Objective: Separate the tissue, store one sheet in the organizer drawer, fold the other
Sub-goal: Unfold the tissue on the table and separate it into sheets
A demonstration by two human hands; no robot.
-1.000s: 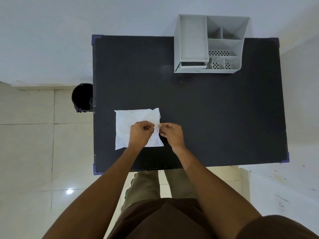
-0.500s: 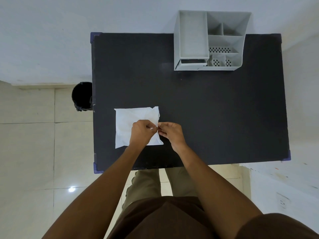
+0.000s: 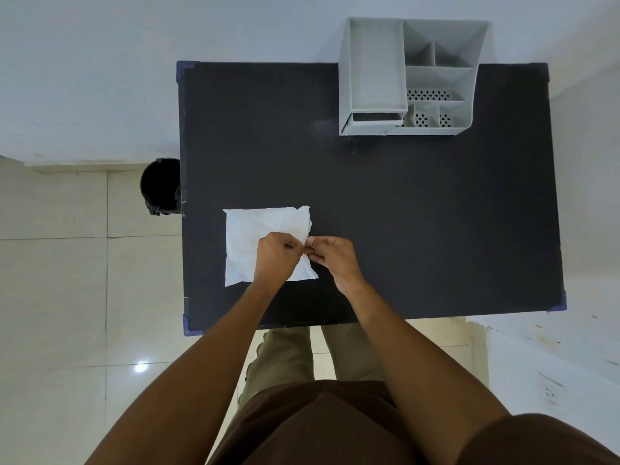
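Observation:
A white tissue (image 3: 250,238) lies flat on the black table (image 3: 402,213), near its front left part. My left hand (image 3: 276,258) rests on the tissue's right half and pinches its right edge. My right hand (image 3: 332,258) pinches the same edge from the right side, fingertips meeting those of the left hand. The edge is lifted a little and creased between them. The grey organizer (image 3: 412,75) stands at the table's back edge, its small drawer (image 3: 375,118) at the lower left front, drawn out slightly.
A black bin (image 3: 161,186) stands on the tiled floor by the table's left edge. A white wall runs behind the table. My legs are under the front edge.
Both hands stay at the tissue's right edge, fingertips working it. The edge is pulled up slightly more and the tissue shows more creases.

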